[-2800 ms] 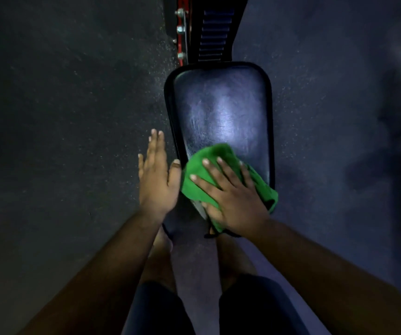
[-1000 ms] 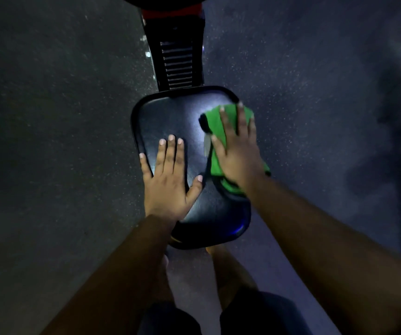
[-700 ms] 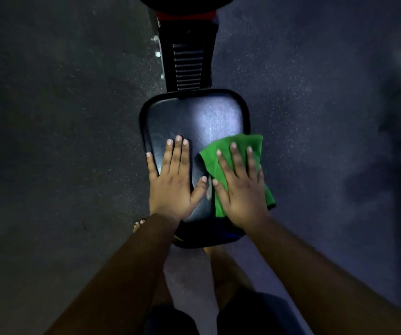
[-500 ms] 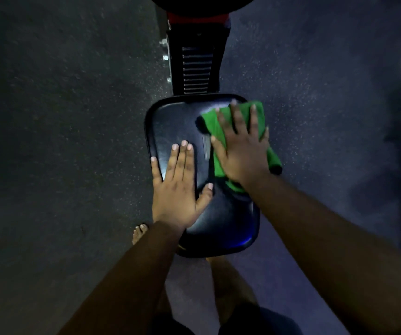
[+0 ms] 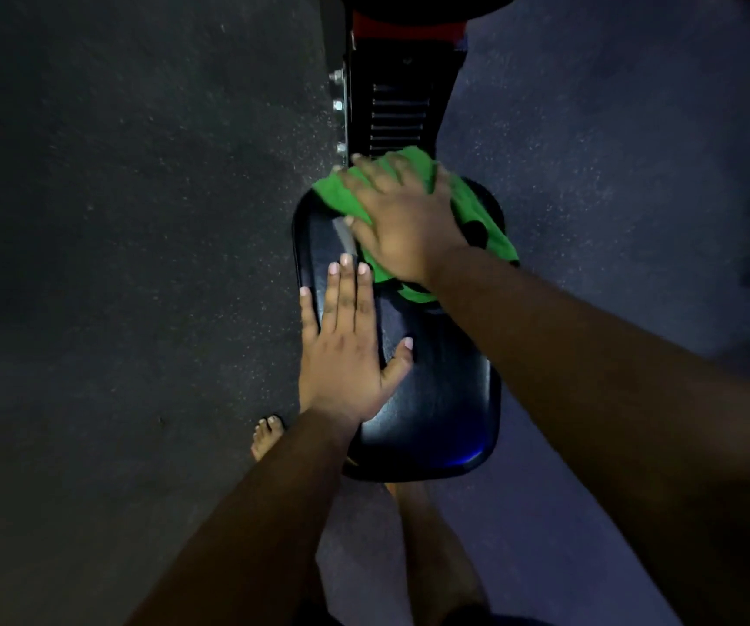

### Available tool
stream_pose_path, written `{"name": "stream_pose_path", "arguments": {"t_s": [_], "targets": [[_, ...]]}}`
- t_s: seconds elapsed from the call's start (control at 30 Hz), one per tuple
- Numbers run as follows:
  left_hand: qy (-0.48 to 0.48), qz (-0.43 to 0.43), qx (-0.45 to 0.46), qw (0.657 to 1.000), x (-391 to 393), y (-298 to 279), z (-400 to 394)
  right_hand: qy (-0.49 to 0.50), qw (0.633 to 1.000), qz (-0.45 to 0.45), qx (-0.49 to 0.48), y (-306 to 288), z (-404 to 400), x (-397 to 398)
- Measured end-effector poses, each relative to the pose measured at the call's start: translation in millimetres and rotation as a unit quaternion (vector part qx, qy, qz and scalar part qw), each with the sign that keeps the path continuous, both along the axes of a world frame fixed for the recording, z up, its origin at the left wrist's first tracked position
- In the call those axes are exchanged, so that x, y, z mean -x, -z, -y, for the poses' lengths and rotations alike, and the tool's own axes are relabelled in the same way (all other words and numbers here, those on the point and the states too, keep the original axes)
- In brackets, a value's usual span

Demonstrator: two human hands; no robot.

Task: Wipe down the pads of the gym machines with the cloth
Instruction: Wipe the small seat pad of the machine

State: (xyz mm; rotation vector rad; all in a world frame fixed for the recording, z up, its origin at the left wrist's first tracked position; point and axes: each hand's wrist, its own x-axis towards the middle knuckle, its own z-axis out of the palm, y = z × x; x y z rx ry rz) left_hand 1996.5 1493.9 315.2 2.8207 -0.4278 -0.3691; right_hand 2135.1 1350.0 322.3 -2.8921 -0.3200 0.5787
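I am mid-wipe on one pad, the black seat of a machine, which lies lengthwise straight ahead of me above the dark speckled floor. My right hand presses the cloth flat against the pad's far end, fingers spread and a little blurred; the cloth bunches under my palm and spills over the pad's right edge. My left hand lies flat on the pad's near left part, fingers straight and together, thumb out, holding nothing. I judge the job is only partly done: the cloth is on the far end, the near half lies bare, and I cannot tell whether that part is already clean. A second dark pad shows only as a sliver at the top edge.

The pad looks smooth and glossy, with rounded corners and a blue sheen along its near rim. The cloth is bright green, soft and crumpled.
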Motion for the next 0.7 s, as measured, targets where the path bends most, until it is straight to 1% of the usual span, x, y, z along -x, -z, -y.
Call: {"name": "stream_pose_path", "arguments": {"t_s": [0.07,0.1,0.13,0.2,0.27,0.37,0.43,0.47,0.5,0.57,0.6,0.67,0.7], "targets": [[0.000,0.000,0.001,1.000,-0.1,-0.1,0.1,-0.101,0.994,-0.010,-0.029,-2.4,6.6,-10.3],[-0.001,-0.001,0.002,1.000,-0.4,0.2,-0.1,-0.124,0.992,-0.011,-0.033,-2.0,13.8,-16.1],[-0.002,-0.003,0.003,1.000,-0.5,0.5,-0.3,-0.116,0.993,-0.006,-0.028,-0.1,18.9,-19.7],[-0.003,-0.008,0.005,1.000,-0.3,1.0,-1.2,-0.029,0.999,0.016,-0.002,4.9,19.3,-16.6],[-0.001,-0.012,0.005,1.000,-0.5,1.2,-2.7,0.058,0.998,0.033,0.002,5.1,18.9,2.0],[0.003,-0.014,0.006,1.000,-1.4,1.8,-2.4,0.127,0.991,0.038,-0.006,4.6,49.7,49.5],[0.001,-0.014,0.004,1.000,-1.1,2.7,-3.0,0.206,0.977,0.022,-0.043,3.7,70.1,77.8],[0.001,-0.012,0.002,1.000,-0.9,3.1,-2.6,0.237,0.970,0.015,-0.056,4.7,73.4,84.4],[0.001,-0.010,0.002,1.000,-0.7,3.1,-2.3,0.246,0.968,0.014,-0.048,5.2,70.7,82.9],[0.003,-0.003,0.006,1.000,-0.7,3.8,-1.9,0.211,0.977,0.008,0.009,3.3,50.9,61.7],[0.002,0.001,0.011,1.000,-1.2,4.8,-1.6,0.170,0.985,0.002,0.024,3.0,35.0,46.1],[-0.006,0.007,0.027,1.000,-0.5,5.8,-3.1,0.045,0.999,-0.001,0.028,1.7,-3.5,19.6],[-0.014,0.014,0.038,0.999,0.7,6.0,-3.4,-0.018,1.000,0.004,0.020,1.1,-17.7,11.5]]}}
